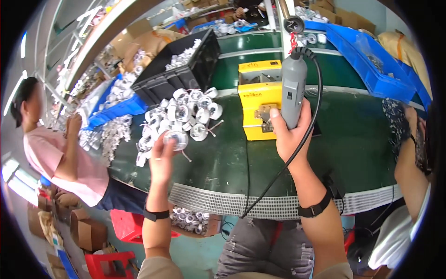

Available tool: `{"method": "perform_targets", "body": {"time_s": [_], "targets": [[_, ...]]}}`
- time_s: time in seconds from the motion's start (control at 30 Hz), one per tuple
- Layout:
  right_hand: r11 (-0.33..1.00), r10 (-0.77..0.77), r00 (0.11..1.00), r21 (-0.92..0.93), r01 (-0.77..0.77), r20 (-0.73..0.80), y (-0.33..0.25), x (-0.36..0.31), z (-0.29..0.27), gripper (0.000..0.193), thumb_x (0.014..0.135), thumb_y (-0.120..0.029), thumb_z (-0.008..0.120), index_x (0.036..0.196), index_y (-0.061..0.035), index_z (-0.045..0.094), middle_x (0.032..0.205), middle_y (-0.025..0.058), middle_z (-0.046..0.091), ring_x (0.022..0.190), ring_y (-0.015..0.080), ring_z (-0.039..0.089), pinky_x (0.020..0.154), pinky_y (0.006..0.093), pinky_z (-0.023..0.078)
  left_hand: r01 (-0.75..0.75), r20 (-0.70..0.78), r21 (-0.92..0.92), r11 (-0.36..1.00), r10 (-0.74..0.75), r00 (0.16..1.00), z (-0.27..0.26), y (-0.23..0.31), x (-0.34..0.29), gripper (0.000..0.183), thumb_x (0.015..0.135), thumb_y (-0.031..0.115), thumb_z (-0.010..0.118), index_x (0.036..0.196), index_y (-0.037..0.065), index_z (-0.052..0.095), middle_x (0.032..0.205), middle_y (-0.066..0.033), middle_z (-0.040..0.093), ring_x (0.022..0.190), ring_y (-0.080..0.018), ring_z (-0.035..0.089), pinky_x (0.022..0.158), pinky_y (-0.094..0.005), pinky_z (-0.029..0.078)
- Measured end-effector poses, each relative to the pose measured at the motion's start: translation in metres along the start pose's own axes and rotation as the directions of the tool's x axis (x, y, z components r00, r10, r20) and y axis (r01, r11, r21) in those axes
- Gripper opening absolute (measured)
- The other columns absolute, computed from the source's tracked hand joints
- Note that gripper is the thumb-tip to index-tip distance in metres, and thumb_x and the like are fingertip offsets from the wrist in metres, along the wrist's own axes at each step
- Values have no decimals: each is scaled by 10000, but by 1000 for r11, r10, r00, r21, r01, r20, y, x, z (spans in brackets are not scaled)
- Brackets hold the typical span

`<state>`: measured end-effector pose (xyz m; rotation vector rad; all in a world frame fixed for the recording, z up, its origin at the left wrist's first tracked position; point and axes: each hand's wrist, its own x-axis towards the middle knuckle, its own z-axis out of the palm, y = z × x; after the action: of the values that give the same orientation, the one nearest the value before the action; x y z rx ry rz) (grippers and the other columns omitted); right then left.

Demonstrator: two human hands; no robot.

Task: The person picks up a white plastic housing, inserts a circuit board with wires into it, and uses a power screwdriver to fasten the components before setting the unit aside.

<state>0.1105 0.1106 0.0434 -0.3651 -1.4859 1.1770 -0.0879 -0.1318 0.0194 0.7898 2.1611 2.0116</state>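
In my left hand [161, 160] I hold a round white housing [176, 140] with a clear face, slightly blurred, at the near side of a heap of similar white housings [183, 111], some with short wires. My right hand [297, 139] is wrapped round a grey electric screwdriver [293, 88], held upright with its black cable [320, 88] looping down. The screwdriver's tip is hidden by my hand. Just left of it stands a yellow screw feeder box [260, 97] with an open tray and a metal bracket [265, 114] on its front.
Behind the heap is a black crate [153, 76] of white parts. Blue bins stand left [123, 111] and right [371, 65] on the green bench [213, 160]. A person in pink [69, 153] works at left, another's arm [409, 149] at right. A red stool [125, 226] is below.
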Motion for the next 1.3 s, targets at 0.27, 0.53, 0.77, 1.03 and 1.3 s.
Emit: {"method": "perform_targets", "body": {"time_s": [0.27,0.53,0.77,1.03,1.3], "targets": [[993,-109,992,59,105,57,-4,-9,14,464,806,-192,713,1162,17,503,902,148,681,795,223,687,731,314,523,116,-556,-427,897,-361,749,-239,-47,65,341,915,203,573,1158,-33,528,1137,-127,558,998,-288,588,722,-418,600],[975,-158,987,-158,156,0,17,-6,1,374,826,-170,679,1115,8,521,908,121,672,794,180,651,728,315,508,366,-576,-316,875,-484,659,-256,-146,112,440,886,383,629,1129,23,558,1124,-152,575,882,-311,630,644,-402,586],[968,-13,995,-249,38,102,10,-10,10,523,808,-300,704,1244,-86,512,1008,184,663,937,357,651,771,384,523,141,-499,-417,898,-356,790,-226,-138,51,525,906,193,584,1373,21,413,1390,-164,425,1203,-307,496,983,-401,431],[999,-46,979,36,40,200,10,-17,17,437,824,-202,668,1171,-10,484,971,143,625,865,256,634,753,368,480,-458,-112,504,733,581,806,3,-11,-70,407,897,21,517,1295,-48,469,1346,-198,489,1277,-303,434,1096,-392,263],[998,-53,971,41,45,233,12,-18,10,454,850,-327,653,1131,4,517,898,199,651,848,375,648,723,409,495,-682,189,-20,731,673,715,164,39,-25,400,934,121,447,1292,-57,414,1260,-211,510,1188,-313,491,1037,-406,337]]}}
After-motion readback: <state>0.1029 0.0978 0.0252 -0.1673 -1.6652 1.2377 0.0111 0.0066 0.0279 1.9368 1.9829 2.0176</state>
